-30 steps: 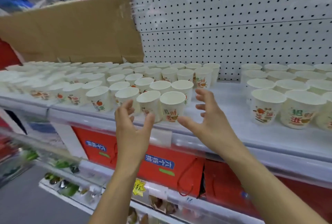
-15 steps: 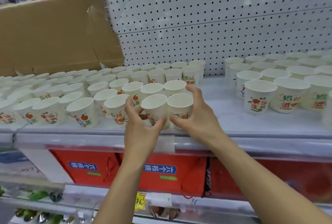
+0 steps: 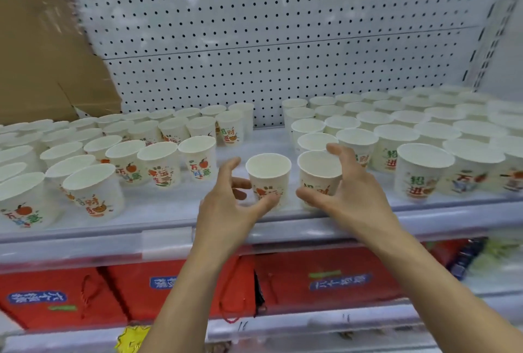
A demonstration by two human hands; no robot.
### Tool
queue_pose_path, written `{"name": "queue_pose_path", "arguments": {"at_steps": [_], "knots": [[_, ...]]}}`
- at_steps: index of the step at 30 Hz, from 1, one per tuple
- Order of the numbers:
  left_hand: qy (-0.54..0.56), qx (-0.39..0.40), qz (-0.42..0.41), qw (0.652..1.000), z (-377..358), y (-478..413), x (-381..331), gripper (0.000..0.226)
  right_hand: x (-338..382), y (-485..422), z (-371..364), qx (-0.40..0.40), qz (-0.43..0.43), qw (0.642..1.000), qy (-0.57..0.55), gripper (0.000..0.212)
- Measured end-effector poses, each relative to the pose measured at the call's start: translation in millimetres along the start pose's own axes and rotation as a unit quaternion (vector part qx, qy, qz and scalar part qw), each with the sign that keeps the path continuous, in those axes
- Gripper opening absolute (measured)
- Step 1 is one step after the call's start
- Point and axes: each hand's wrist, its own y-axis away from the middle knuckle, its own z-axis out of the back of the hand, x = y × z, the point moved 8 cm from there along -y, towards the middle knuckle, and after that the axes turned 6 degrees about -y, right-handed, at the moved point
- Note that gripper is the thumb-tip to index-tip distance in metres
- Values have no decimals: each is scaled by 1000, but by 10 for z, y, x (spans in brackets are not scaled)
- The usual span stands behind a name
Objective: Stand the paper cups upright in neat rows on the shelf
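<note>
- The two front paper cups have left the end of the left-hand block of cups (image 3: 127, 154). They now stand in the bare gap of the shelf (image 3: 169, 211), on the near side of the right-hand block of cups (image 3: 410, 131).
- The orange-print cup (image 3: 268, 174) is upright, a little apart from the right-hand block. The left hand (image 3: 226, 211) has its grip on it, thumb on the printed front and curled fingers at the far side.
- The red-character cup (image 3: 319, 171) is upright and just beside the front corner of the right-hand block, close to touching its neighbour. The right hand (image 3: 351, 191) grasps it, thumb low on the front and fingers arched over the far rim.
- Both hands have travelled with the cups toward the right-hand block.
- My reading is that the pair is being added as a new front column of the right-hand block. The red-character cup looks nearly placed, while the orange-print cup probably needs a nudge closer to line up.
- The left-hand block, well apart from the right-hand block, now ends in a slightly ragged front corner, which may want straightening.
</note>
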Motion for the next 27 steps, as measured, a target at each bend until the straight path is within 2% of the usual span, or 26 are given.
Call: {"name": "queue_pose_path", "arguments": {"at_steps": [5,9,14,20,27], "knots": [[7,11,-13,1000,-129,19,-155,87,-128,18,172,-19,4,999,-32,86],[85,55,-40,994,-170,-32,-236,88,-151,41,284,-24,19,1000,2,87],[164,113,-21,980,-202,-76,-228,90,-90,79,499,-52,55,996,45,87],[187,75,-13,979,-196,-128,-322,69,126,-61,482,-15,87,993,75,85],[162,48,-2,986,-210,-111,-340,74,164,-190,419,27,91,986,135,80]]}}
